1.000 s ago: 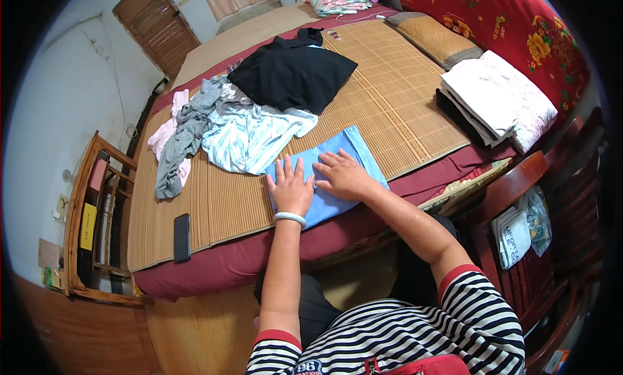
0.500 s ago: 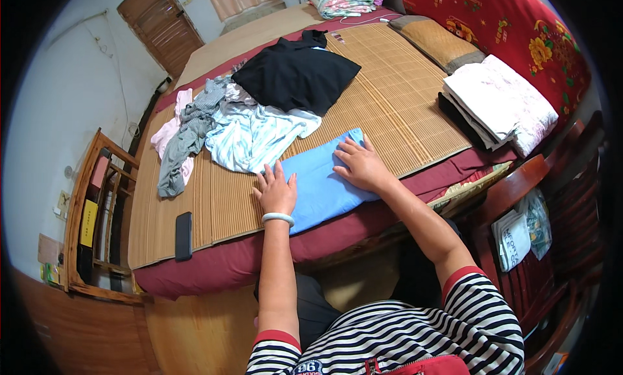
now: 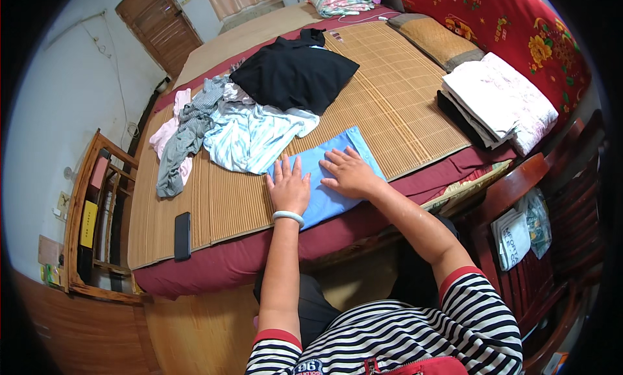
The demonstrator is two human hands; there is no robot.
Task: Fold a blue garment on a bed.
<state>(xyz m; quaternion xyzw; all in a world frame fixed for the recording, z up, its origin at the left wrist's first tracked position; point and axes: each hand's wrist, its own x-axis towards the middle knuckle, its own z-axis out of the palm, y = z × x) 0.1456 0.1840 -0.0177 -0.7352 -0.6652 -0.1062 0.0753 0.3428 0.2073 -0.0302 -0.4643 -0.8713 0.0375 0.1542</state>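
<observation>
A folded blue cloth (image 3: 331,209), perhaps a garment, lies flat on the bamboo mat (image 3: 402,109) at the bed's near edge. My left hand (image 3: 290,187) rests on its left part, fingers spread; a pale bangle circles that wrist. Palm down on the cloth's upper middle is my right hand (image 3: 350,172), its fingers apart too. Both hands press on the fabric without gripping it. Just beyond them a crumpled white and light-blue patterned cloth (image 3: 250,141) lies next to a black garment (image 3: 295,73).
Grey clothing (image 3: 185,138) and a pink piece (image 3: 162,136) lie at the left. A dark phone (image 3: 183,235) sits near the mat's front-left corner. Folded white cloths (image 3: 483,96) are stacked at the right. A wooden chair (image 3: 519,180) stands close on my right.
My left hand has slid right, onto the blue cloth. My right hand has shifted slightly left, so the hands are closer together, and the cloth's far right corner is uncovered.
</observation>
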